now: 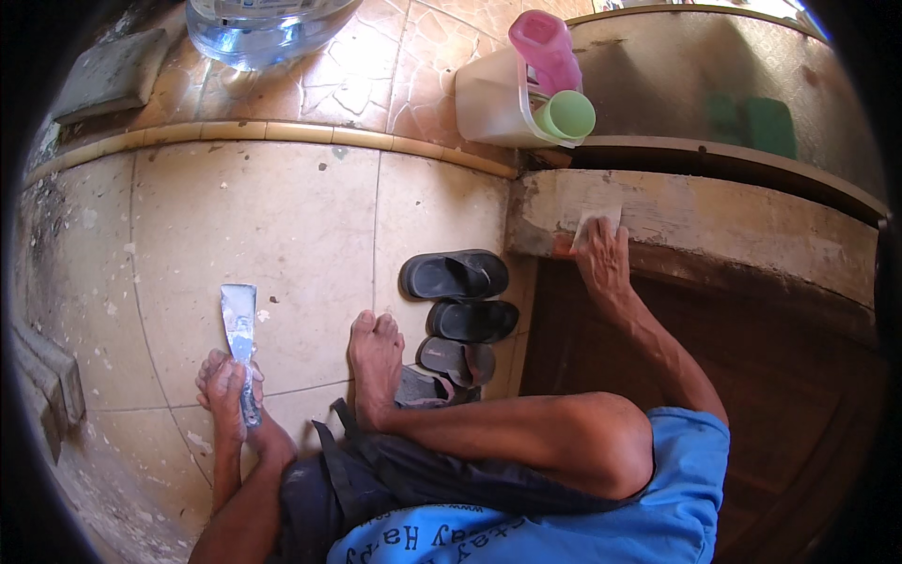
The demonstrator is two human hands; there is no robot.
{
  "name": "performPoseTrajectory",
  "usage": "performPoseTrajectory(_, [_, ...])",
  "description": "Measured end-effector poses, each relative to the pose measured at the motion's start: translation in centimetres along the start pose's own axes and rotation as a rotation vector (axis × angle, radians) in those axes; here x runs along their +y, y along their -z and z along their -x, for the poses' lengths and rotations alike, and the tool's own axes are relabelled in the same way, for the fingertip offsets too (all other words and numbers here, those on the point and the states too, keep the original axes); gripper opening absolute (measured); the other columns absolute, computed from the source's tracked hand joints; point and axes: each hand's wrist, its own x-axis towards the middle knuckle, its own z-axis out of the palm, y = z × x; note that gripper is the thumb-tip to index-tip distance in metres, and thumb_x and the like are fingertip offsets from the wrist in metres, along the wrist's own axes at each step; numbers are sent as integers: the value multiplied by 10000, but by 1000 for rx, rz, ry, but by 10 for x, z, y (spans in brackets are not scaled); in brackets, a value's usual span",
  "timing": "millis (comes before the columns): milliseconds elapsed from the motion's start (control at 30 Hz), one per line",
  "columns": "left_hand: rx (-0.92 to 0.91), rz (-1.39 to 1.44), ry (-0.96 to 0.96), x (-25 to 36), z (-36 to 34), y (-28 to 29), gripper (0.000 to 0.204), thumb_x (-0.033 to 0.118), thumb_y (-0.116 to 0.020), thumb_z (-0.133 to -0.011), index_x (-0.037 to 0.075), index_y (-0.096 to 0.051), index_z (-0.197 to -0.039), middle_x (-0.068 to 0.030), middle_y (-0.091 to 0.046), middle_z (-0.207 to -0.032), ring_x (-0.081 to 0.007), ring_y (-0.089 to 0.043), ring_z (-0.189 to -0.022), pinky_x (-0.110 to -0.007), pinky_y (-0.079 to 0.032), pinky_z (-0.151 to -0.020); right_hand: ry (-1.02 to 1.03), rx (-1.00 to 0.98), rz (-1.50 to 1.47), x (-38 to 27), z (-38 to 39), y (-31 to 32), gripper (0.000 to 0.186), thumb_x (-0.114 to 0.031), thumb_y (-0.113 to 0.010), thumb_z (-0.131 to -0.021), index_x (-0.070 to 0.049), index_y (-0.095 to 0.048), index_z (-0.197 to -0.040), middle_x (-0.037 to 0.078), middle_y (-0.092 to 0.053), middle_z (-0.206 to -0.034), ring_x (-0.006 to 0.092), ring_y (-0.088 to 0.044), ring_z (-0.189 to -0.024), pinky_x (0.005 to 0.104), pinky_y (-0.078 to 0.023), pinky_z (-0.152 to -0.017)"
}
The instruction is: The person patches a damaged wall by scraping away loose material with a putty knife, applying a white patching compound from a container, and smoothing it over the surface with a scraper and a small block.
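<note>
My left hand [224,383], dusted with white, is closed around the handle of a putty knife [240,315]. Its wide blade points away from me and is smeared with pale filler, above the tiled floor beside my foot. Out to the right, my right hand [603,252] presses a small pale flat piece [611,218] against the face of a ledge [733,214]. Whether that piece is sandpaper or a thin card, I cannot tell. Patchy whitish filler and scuffed marks cover the ledge face, with a reddish bare patch near my fingers.
Several dark sandals [455,274] lie between my foot and the ledge. On the raised tiled step stand a translucent tub [484,99] with a pink container [547,52] and a green cup [567,115], and a large clear water bottle [258,38]. A dark wooden panel [676,376] lies below the ledge.
</note>
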Motion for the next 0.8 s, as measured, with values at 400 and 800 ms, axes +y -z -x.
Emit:
performPoseTrajectory(400, [-16, -46, -12, -4, -4, 3, 307, 253, -517, -1010, -36, -610, -1056, -21, -538, -676, -72, -472, -519, -203, -365, -462, -69, -79, 122, 65, -6, -10, 506, -205, -667, -803, 31, -589, -1245, 123, -499, -1309, 269, -454, -1196, 410, -405, -889])
performPoseTrajectory(800, [-40, -13, 62, -2, -5, 6, 335, 262, -498, -1015, -38, -587, -1133, -39, -552, -721, -76, -478, -524, -204, -372, -464, -349, 234, 118, 92, 32, 73, 409, -249, -712, -804, -28, -650, -1143, 91, -546, -1109, 275, -520, -1046, 426, -438, -808])
